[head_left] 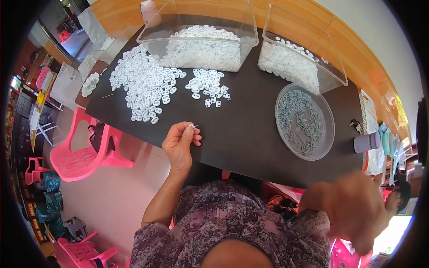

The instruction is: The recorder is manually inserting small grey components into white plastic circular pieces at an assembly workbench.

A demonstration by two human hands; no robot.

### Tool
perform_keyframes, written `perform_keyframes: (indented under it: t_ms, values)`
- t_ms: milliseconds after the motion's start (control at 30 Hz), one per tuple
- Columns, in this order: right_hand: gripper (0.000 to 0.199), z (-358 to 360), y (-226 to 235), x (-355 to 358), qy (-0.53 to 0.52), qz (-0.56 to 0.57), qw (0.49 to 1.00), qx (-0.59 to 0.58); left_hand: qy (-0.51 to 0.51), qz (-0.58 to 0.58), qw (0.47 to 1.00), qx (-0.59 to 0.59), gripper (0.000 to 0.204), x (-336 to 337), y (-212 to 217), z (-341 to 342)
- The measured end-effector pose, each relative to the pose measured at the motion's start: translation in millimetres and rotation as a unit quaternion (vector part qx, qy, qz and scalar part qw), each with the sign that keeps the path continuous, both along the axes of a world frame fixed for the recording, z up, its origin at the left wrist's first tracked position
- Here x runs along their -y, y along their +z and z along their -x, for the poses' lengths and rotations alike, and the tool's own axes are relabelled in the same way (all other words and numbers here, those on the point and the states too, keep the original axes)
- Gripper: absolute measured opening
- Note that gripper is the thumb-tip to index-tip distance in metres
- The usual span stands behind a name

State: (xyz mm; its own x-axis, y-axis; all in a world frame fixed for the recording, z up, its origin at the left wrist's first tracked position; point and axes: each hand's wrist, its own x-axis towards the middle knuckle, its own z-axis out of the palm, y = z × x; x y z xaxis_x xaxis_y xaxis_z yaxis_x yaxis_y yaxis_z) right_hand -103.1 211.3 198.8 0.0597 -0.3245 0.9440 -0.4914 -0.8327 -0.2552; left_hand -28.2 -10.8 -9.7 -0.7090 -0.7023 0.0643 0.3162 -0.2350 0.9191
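Blurred and nearest the camera, the right hand (pixel 355 206) is raised beyond the table (pixel 237 136) edge; whether its grip is spread or pressed together cannot be told. Above the table's near edge, the left hand (pixel 179 142) has its grip pinching a small white piece (pixel 192 126) between thumb and forefinger, with a thin dark tip showing beside it. Matching white pieces (pixel 145 85) lie heaped beyond. They look like moulded plastic: probably very light, stiff, smooth enough to slip, hardly fragile, best pinched across the flat faces or outer edges, leaving the holes free. The grey screws (pixel 292 109) in the clear bowl (pixel 329 129) seem hard, slender and tangled, likely easiest taken singly by the head.
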Motion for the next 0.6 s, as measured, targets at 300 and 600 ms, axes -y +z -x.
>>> perform_keyframes:
  t_ms: [300, 600]
  values:
    - [0.011, 63, -146, 115, -0.463, -0.344, 0.817, 0.031, -0.027, -0.053, 0.996, -0.063, 0.013, 7, -1, -4]
    - [0.014, 78, -189, 190, -0.517, -0.314, 0.774, -0.186, -0.030, -0.104, 0.990, -0.093, 0.014, 9, 0, -13]
